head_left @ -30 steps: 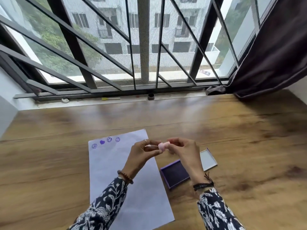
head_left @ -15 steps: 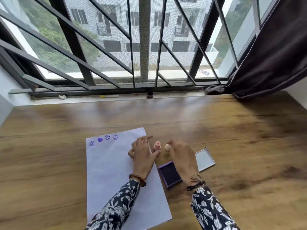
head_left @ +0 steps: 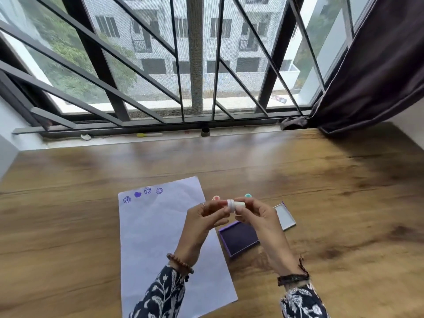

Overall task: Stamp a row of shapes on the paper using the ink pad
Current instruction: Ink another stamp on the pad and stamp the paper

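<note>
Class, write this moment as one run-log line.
both hands: left hand and right hand hold white stamp | paper: four purple prints | ink pad: open

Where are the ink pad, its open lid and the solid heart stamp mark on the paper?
ink pad (head_left: pixel 239 239), head view, on the dark inked surface.
lid (head_left: pixel 285 216), head view, on its pale inner face.
heart stamp mark (head_left: pixel 137 194), head view, on the filled purple shape.

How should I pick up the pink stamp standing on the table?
Pinch the pink stamp by its sides, coming straight down from above. It seems to stand upright just beyond the left hand, apart from the green stamp, so its sides look free; little shows.
</note>
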The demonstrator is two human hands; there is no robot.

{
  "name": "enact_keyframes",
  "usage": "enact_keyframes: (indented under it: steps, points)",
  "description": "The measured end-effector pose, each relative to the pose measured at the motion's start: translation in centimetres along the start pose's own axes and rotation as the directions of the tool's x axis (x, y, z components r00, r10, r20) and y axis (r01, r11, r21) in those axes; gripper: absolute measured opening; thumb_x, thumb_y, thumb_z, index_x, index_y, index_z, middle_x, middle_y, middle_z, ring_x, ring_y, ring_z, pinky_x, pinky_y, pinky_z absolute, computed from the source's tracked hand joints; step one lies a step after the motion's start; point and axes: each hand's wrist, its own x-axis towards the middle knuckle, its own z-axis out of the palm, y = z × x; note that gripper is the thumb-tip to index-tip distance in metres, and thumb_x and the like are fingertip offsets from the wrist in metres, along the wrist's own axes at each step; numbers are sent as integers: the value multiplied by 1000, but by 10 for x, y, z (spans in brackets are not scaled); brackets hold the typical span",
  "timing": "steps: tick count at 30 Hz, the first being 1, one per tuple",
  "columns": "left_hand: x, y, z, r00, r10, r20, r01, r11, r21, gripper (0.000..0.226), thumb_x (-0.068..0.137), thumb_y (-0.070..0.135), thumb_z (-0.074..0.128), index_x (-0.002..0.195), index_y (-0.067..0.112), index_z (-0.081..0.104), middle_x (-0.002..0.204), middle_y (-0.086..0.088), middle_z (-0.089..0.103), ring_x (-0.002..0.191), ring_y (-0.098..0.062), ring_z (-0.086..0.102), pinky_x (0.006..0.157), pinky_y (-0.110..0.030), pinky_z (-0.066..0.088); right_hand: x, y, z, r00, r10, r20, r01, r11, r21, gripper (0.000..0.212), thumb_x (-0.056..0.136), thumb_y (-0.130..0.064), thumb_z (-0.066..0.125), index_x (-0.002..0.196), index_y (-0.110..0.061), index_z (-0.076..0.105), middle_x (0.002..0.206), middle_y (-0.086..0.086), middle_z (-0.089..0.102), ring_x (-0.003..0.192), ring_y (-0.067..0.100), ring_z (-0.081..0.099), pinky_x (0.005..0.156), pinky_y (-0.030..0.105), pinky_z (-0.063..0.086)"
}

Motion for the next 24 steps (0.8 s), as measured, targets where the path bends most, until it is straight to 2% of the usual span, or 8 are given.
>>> enact_keyframes:
  steps: [3,7,10,15,18,21,23,24]
  points:
    - [2,0,1,1000,12,18,-13,998,54,12,79,7,67,85,17,73,89,-12,72,82,-18,68,67,-17,55,-1,1,4,1000,1,2,-1,1000,13,14,88,-14,57,92,-15,70,82,-7,71,78,5,64,67,18,54]
    - [2,-11,3,1000,-7,8,6,988,155,11,76,6,71,85,13,70,83,-10,70,76,-11,66,68,-15,52,1,11,12,986,104,-134,-94,993,78,22,92,-24,51,85,-11,68,78,8,67,69,13,59,64,24,48]
    - [1,-20,3,1000,24,-5,-22,964,264,13,75,10,73,88,12,70,85,-10,71,76,-10,65,68,-13,51,0,17,12,971,165,-171,-156,985,69,24,92,-26,51,82,-9,65,65,7,57,52,7,51,55,19,43]
    - [-1,-20,2,986,155,61,-166,881,444,16,76,16,73,91,14,70,84,1,72,73,2,63,64,-7,47,1,21,11,908,376,-184,-290,882,371,28,92,-24,52,76,-5,64,57,3,51,41,3,46,43,16,44]
    - [2,-21,-7,992,128,5,-118,896,427,13,76,16,73,88,17,70,85,0,71,73,0,63,65,-10,49,-4,20,5,893,424,-154,-300,813,498,21,92,-17,52,81,-3,63,65,6,57,54,8,54,46,14,52]
    - [1,-26,-18,998,56,-30,-39,910,414,10,79,18,70,84,26,66,88,1,70,74,-10,65,66,-19,54,-13,21,-1,919,356,-170,-296,906,302,9,87,-15,60,81,-11,65,72,5,65,64,11,60,55,17,55]
    - [-1,-29,-22,1000,18,-24,-6,908,419,10,81,19,67,85,27,64,90,1,69,66,-13,66,56,-21,53,-19,21,-3,938,235,-254,-255,966,-47,4,81,-17,68,78,-19,66,79,3,68,70,12,64,61,23,55]
    - [-2,-31,-22,1000,3,-22,7,908,418,9,81,19,66,85,26,63,90,0,69,60,-13,65,51,-20,51,-22,20,-2,952,130,-278,-207,940,-270,2,80,-22,69,80,-22,67,82,0,69,74,11,64,65,27,55]
